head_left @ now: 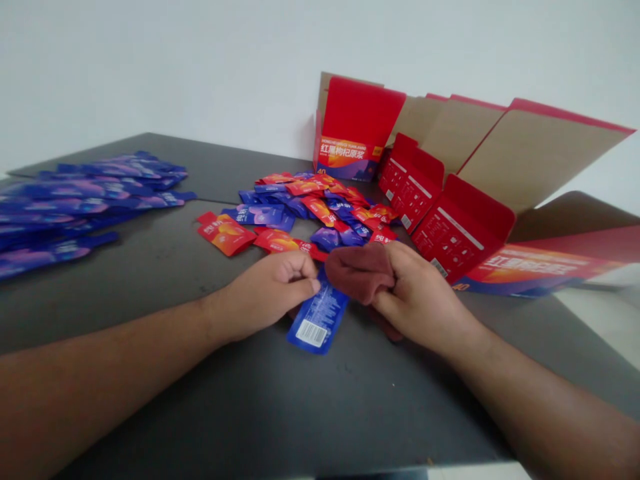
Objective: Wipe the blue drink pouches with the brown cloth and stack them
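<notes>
My left hand [280, 287] is closed, thumb and fingers pinching the side of a blue sachet [317, 317]. The sachet's back faces up, with small print and a white barcode label. In my right hand [417, 293] is a folded brown cloth [363, 272], its bunched end beside the sachet's upper end. Whether the cloth touches the sachet I cannot tell. Just beyond both hands lies a loose pile of red sachets [225, 233] and blue sachets [260, 215].
Rows of blue-purple sachets [90, 193] lie stacked at the left of the dark table [240, 413]. To the right stand several open red cartons [367, 120] with raised flaps, one nearer carton [530, 270] close to my right forearm. A white wall [200, 73] rises behind.
</notes>
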`<state>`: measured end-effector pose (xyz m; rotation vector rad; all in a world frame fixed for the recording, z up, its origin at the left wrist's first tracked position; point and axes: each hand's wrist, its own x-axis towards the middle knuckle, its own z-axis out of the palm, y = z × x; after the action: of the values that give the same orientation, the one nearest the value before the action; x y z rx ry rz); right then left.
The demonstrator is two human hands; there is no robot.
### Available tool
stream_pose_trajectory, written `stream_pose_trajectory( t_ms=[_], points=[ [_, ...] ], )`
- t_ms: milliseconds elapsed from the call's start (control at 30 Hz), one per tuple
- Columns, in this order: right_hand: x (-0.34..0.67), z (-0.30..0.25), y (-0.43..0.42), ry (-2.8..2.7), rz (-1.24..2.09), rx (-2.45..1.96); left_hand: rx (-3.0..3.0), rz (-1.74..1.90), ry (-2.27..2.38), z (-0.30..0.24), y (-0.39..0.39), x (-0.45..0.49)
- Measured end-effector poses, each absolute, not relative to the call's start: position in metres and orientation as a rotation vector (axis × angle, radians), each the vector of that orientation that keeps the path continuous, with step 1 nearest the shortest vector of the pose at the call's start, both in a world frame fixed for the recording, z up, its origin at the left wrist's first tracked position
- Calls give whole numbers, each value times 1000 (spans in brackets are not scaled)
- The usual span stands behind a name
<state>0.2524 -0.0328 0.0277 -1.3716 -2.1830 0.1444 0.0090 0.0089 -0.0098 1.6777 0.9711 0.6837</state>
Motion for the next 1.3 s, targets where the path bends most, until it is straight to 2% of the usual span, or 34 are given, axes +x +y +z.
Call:
stream_pose_trajectory(
  t_ms=[333, 533, 833, 1100, 1300],
  points=[
    [256, 30, -26, -2127, 113, -1465, 1715, 678, 927, -13, 8, 8],
    [251, 29, -38, -2329, -34, -1266, 1558, 732, 1028, -14, 9, 12],
    [234, 27, -60, -2679, 276, -949, 1466, 840, 1033, -18, 10, 14],
    [247, 24, -43, -2340, 54, -1228, 1604, 724, 1053, -9, 7, 13],
    [240, 24, -49, -2609, 301, -972, 1741, 784, 1085, -8, 8, 12]
  ],
)
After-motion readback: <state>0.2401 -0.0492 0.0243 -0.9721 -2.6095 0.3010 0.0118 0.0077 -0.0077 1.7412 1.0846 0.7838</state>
